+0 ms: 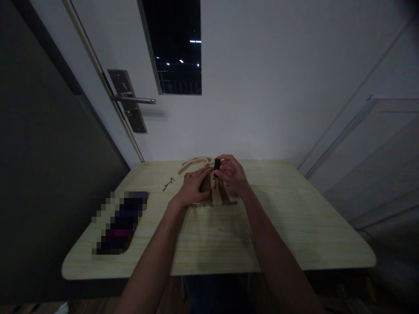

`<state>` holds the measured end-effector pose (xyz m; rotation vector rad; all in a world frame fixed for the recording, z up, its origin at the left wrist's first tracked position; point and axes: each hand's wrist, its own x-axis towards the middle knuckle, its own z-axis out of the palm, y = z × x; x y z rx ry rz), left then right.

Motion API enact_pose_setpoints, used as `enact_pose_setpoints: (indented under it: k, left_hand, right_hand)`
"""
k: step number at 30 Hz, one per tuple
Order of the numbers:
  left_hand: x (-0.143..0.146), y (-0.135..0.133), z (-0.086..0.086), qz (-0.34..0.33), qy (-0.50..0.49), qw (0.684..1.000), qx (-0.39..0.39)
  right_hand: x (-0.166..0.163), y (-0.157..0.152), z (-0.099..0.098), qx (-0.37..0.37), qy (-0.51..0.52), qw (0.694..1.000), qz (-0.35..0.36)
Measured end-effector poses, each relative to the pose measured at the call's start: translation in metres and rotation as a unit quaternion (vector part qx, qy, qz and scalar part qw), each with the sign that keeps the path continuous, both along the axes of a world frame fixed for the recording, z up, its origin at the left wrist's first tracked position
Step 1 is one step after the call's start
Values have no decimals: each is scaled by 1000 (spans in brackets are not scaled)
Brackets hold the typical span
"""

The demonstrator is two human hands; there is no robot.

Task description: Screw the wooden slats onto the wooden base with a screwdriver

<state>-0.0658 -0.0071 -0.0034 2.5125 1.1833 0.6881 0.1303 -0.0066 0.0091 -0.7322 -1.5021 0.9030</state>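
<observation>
My left hand [192,186] lies flat with fingers stretched over a small wooden assembly [216,197] near the far middle of the light wooden table [212,244]. My right hand [231,174] is closed in a pinch round a short black-handled tool [216,165], held upright with its tip down on the wooden piece. Both forearms reach in from the bottom of the view.
Curved wooden pieces [195,162] lie just behind the hands. Small dark metal bits [169,184] rest to the left of them. A blurred dark object [120,222] sits at the table's left. A white door with a metal handle [134,100] stands beyond the table.
</observation>
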Motion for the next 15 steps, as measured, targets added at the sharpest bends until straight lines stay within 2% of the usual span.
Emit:
enact_pose_setpoints:
  k: [7, 15]
  left_hand:
    - [0, 2, -2, -8, -22, 1000, -2]
    - [1, 1, -2, -3, -13, 1000, -2]
  right_hand:
    - [1, -1, -2, -15, 4, 998, 57]
    - [0, -2, -1, -3, -10, 1000, 20]
